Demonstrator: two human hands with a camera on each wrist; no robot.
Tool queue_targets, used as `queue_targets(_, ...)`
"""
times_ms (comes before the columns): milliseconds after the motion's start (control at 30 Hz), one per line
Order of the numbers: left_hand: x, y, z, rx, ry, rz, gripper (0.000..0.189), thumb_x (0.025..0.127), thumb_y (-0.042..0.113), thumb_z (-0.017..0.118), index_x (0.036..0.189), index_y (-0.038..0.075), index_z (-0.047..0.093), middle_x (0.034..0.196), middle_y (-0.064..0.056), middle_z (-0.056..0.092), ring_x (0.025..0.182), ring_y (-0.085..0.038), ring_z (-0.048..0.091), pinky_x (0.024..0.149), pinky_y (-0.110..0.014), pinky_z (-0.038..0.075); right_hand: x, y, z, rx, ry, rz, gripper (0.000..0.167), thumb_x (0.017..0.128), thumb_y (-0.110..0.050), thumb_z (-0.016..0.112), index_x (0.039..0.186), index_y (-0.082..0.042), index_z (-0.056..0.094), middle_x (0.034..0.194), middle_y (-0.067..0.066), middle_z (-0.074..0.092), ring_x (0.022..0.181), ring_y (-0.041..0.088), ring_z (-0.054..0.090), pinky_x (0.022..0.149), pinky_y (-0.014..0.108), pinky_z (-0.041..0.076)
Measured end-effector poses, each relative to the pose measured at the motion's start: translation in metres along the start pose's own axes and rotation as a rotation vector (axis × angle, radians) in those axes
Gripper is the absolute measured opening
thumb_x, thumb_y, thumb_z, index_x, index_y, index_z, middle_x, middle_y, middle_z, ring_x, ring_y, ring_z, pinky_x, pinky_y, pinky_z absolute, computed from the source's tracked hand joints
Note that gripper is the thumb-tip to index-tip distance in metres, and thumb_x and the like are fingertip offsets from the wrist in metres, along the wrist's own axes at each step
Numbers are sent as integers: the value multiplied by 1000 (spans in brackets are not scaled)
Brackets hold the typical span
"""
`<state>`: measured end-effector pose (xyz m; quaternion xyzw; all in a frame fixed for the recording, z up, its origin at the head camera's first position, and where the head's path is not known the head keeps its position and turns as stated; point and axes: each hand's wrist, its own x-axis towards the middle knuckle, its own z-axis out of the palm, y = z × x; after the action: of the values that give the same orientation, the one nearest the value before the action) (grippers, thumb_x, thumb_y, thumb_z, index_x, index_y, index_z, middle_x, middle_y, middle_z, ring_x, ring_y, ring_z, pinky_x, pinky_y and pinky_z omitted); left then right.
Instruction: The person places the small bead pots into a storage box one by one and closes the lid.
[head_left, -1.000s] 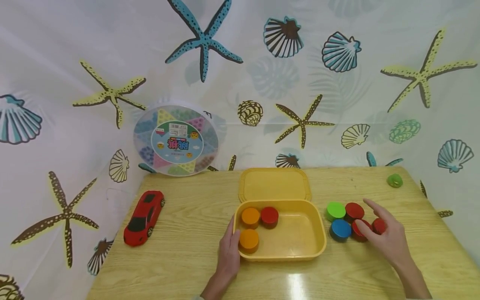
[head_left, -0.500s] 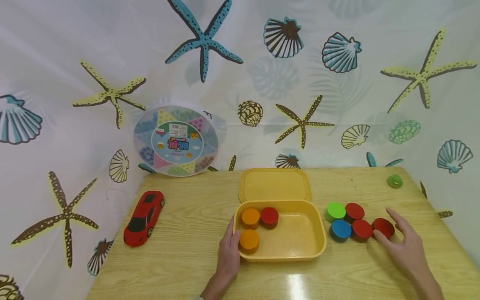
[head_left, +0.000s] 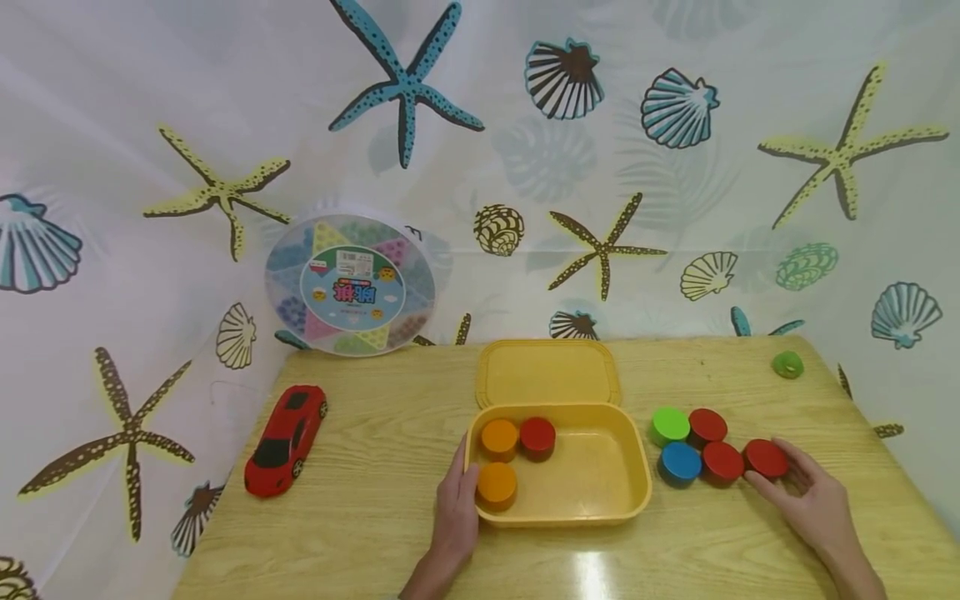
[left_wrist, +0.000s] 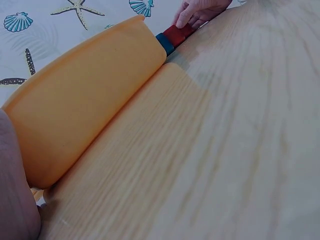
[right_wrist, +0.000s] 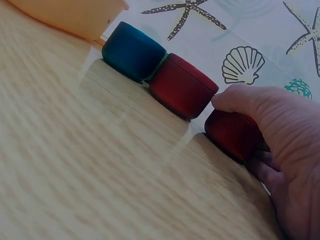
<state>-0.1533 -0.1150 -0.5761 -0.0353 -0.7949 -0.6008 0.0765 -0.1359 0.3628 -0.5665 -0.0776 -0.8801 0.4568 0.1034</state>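
Observation:
In the head view my left hand (head_left: 456, 517) grips the left wall of a yellow plastic box (head_left: 581, 515), thumb at its rim. Two orange cylinders (head_left: 497, 485) and one red cylinder (head_left: 537, 437) stand inside at the box's left. My right hand (head_left: 813, 500) holds the rightmost red cylinder (head_left: 766, 457) on the table, thumb on its near left, fingers on its right. Left of it a second red cylinder (right_wrist: 184, 86) and a blue cylinder (right_wrist: 134, 51) show in the right wrist view. Behind these are a green cylinder (head_left: 670, 426) and another red cylinder (head_left: 707, 427).
A yellow lid (head_left: 547, 372) lies flat behind the box. A red toy car (head_left: 287, 440) stands at the left, and a small green object (head_left: 787, 364) sits at the back right. A round board-game case (head_left: 349, 286) leans on the patterned curtain (head_left: 465, 83).
My right hand has moved right from over the middle red cylinder, and its thumb and fingers have come together around the rightmost red one. The left hand stays on the box.

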Motion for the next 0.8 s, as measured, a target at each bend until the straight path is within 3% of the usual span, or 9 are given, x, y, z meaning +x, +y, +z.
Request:
queue_targets(300,1,0,1,12,2,-8,54,114,21,32,164,1,26,169,-14,30,156,-27,26,128,-49,20,1,1,4,22,49,4,71,91,-30,84,147,3,55,141,30,58,102,-28,46,84,-2,44)
queue_targets(433,0,-1,0,9,1,1,54,115,21,31,164,0,25,169,-14,29,156,-27,26,128,-49,19,1,3,5,46,72,4,69,90,-28,85,145,2,57,133,7,65,103,-26,50,84,-1,46)
queue_targets(600,0,-2,0,0,-7,6,54,115,20,30,164,0,24,170,-13,28,157,-25,25,128,-46,18,0,4,5,106,119,6,65,89,-23,86,142,5,59,117,-25,62,101,-23,55,84,2,49)
queue_targets(800,0,-1,1,-4,-8,12,53,115,20,30,165,1,24,170,-12,29,157,-25,25,127,-45,19,-1,3,5,127,152,11,64,89,-21,86,140,7,59,110,-34,59,97,-22,58,81,3,51)
